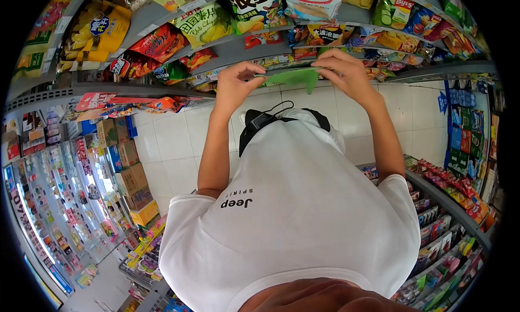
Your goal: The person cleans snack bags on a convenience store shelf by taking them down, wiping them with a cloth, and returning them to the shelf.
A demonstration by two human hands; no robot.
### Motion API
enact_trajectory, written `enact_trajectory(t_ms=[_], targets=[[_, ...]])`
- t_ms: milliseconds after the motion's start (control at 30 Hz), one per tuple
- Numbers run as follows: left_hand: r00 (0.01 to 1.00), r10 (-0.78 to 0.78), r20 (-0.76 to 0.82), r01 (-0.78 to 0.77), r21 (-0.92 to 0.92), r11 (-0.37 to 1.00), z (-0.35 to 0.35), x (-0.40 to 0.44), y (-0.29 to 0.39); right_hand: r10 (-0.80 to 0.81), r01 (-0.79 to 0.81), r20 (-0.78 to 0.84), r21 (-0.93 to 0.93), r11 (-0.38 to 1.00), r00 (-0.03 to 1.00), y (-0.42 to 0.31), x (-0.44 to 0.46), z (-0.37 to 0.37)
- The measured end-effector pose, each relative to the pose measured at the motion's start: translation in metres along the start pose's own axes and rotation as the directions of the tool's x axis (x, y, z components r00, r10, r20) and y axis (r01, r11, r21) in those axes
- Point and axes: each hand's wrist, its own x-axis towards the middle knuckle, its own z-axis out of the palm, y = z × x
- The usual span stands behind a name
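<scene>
A thin green cloth (294,78) is stretched between my two hands in front of the snack shelves, with one corner hanging down. My left hand (236,84) pinches its left end between thumb and fingers. At the other end, my right hand (345,76) grips the upper right edge with its fingertips. Both arms reach forward from a white T-shirt. Just beyond the cloth are shelf edges and bags of snacks, among them a green chip bag (203,26) and a white bag (314,2).
Tiers of packaged snacks curve across the front, with a yellow bag (97,30) at left. Cardboard boxes (130,176) are stacked left, near glass-fronted display shelves (65,203). Another rack (433,225) stands behind me at right. The floor is pale tile (179,133).
</scene>
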Motion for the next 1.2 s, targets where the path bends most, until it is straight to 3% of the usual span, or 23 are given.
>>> enact_trajectory(t_ms=[67,567,667,767,833,933,1033,1133,1200], targets=[[0.999,-0.014,-0.036,0.013,-0.015,1.000,0.001,0.000,-0.003,-0.014,0.014,-0.003,-0.011,1.000,1.000,0.000,0.000,0.000],[0.979,0.203,-0.001,-0.190,0.348,0.918,-0.003,0.001,0.027,-0.086,0.092,0.049,-0.143,0.985,0.995,-0.002,0.011,-0.003],[0.975,0.219,-0.029,-0.195,0.350,0.916,-0.004,0.005,0.022,-0.038,0.043,0.041,-0.128,0.991,0.998,-0.002,0.013,-0.002],[0.971,0.188,-0.147,-0.175,0.096,0.980,0.002,0.008,0.014,0.051,-0.043,0.047,-0.145,0.988,0.998,-0.006,0.015,-0.005],[0.945,0.260,-0.200,-0.253,0.064,0.965,0.004,0.013,0.013,0.054,-0.049,0.027,-0.171,0.984,0.998,-0.006,0.017,-0.005],[0.913,0.316,-0.260,-0.330,-0.014,0.944,0.008,0.020,0.012,-0.012,0.003,-0.097,-0.084,0.996,0.995,-0.006,0.023,0.000],[0.900,0.357,-0.251,-0.373,-0.017,0.928,0.007,0.022,0.022,0.188,-0.116,-0.185,0.345,0.932,0.965,0.002,0.024,0.011],[0.899,0.379,-0.219,-0.404,-0.081,0.911,0.006,0.021,0.042,0.185,0.055,-0.313,0.623,0.780,0.931,-0.003,0.030,0.017],[0.901,0.395,-0.182,-0.419,-0.121,0.900,0.006,0.024,0.053,0.125,0.003,-0.166,0.615,0.789,0.978,-0.002,0.033,0.017]])
